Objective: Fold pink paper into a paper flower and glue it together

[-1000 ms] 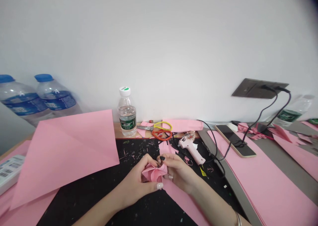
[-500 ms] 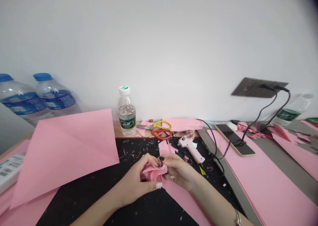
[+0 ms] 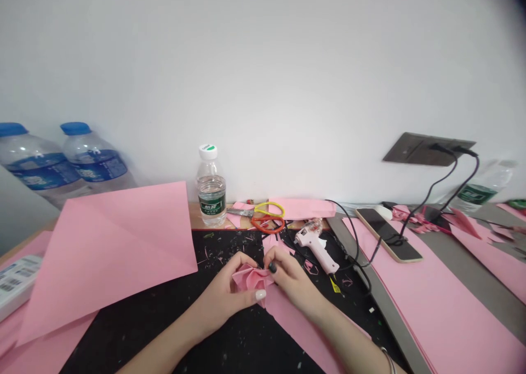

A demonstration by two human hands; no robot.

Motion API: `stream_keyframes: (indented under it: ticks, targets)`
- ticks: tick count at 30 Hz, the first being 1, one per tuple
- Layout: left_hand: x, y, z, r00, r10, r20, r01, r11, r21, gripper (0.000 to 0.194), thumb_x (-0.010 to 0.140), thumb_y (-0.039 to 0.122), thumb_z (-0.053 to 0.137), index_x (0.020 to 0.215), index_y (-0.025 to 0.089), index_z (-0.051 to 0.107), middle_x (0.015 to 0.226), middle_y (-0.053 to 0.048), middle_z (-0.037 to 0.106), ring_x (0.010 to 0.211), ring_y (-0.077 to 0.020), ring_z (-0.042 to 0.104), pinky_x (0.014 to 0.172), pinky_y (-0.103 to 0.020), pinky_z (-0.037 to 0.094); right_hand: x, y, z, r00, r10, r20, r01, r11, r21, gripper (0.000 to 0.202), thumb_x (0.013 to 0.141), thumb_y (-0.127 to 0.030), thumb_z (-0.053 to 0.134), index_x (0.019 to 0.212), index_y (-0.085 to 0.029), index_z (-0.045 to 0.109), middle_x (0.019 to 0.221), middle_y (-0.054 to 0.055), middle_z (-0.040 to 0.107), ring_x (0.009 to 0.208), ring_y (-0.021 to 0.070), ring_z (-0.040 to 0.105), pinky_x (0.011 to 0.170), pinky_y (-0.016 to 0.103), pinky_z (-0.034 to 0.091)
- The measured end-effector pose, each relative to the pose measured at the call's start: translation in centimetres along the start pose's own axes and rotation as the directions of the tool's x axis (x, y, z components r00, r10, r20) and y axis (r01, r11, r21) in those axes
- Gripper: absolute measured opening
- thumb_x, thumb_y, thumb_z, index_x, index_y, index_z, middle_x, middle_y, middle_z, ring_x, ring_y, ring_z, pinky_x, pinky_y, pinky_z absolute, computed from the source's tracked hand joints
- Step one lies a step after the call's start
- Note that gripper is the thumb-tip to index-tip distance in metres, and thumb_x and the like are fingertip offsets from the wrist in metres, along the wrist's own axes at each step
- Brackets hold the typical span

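A folded pink paper flower point(image 3: 251, 278), with several curved petals, is held over the black mat point(image 3: 197, 319). My left hand point(image 3: 232, 289) wraps round its left side, thumb in front and fingers behind. Pinching the flower's right edge is my right hand point(image 3: 287, 275), its thumb and forefinger close together and the other fingers curled out of sight. Below the flower lies a strip of pink paper point(image 3: 308, 330), partly covered by my right forearm.
Behind my hands lie scissors point(image 3: 268, 223) and a pink glue gun point(image 3: 317, 244) with a black cable. A water bottle point(image 3: 212, 193) stands by the wall. Large pink sheets point(image 3: 119, 248) rest at left, while a phone point(image 3: 388, 234) sits on pink paper at right.
My right hand has shifted its grip on the flower, its fingers curling in and the thumb bending. The flower has turned and tilted a little in my left hand.
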State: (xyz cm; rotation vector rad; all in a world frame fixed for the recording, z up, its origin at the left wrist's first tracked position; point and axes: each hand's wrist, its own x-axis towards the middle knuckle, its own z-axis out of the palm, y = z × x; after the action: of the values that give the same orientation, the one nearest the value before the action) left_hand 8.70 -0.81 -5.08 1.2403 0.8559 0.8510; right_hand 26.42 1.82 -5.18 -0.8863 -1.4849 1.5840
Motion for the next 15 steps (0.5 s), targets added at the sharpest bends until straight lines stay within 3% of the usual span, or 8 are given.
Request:
stream_keyframes:
  ticks: [2, 4, 10, 15]
  targets:
    - [-0.09, -0.01, 0.07, 0.998, -0.047, 0.041, 0.050, 0.995, -0.081, 0.027, 0.076, 0.030, 0.067, 0.091, 0.019, 0.047, 0.077, 0.004, 0.051, 0.068, -0.0105, 0.045, 0.061, -0.022, 0.035, -0.11, -0.27, 0.03, 0.994, -0.106, 0.031, 0.110, 0.967, -0.228, 0.032, 0.083, -0.040, 0.054, 0.063, -0.017, 0.045, 0.061, -0.004, 0.036, 0.056, 0.0096, 0.030, 0.051, 0.024, 0.021]
    - [-0.17, 0.10, 0.12, 0.992, -0.099, 0.079, 0.109, 0.985, -0.131, 0.028, 0.076, 0.031, 0.067, 0.090, 0.018, 0.046, 0.073, 0.004, 0.051, 0.064, -0.0093, 0.044, 0.057, -0.021, 0.033, -0.15, -0.37, 0.00, 0.992, -0.103, 0.078, 0.121, 0.951, -0.285, 0.039, 0.085, -0.039, 0.050, 0.056, -0.017, 0.038, 0.056, -0.005, 0.031, 0.054, 0.0092, 0.027, 0.050, 0.025, 0.020]
    - [-0.39, 0.86, 0.13, 0.960, -0.191, 0.203, 0.246, 0.923, -0.295, 0.031, 0.075, 0.031, 0.069, 0.089, 0.017, 0.045, 0.075, 0.001, 0.054, 0.063, -0.0092, 0.045, 0.055, -0.022, 0.034, -0.08, 0.37, -0.23, 0.982, 0.087, 0.168, -0.101, 0.992, 0.079, 0.045, 0.080, -0.042, 0.057, 0.052, -0.019, 0.032, 0.048, -0.009, 0.024, 0.046, 0.0059, 0.017, 0.045, 0.024, 0.012]
    - [-0.58, 0.96, 0.12, 0.955, -0.192, 0.225, 0.264, 0.895, -0.360, 0.029, 0.075, 0.030, 0.068, 0.088, 0.017, 0.045, 0.074, 0.001, 0.054, 0.061, -0.0089, 0.047, 0.055, -0.022, 0.034, -0.32, 0.44, -0.32, 0.965, 0.154, 0.211, -0.191, 0.967, 0.168, 0.043, 0.079, -0.045, 0.056, 0.053, -0.019, 0.034, 0.046, -0.009, 0.027, 0.042, 0.0049, 0.017, 0.043, 0.023, 0.011]
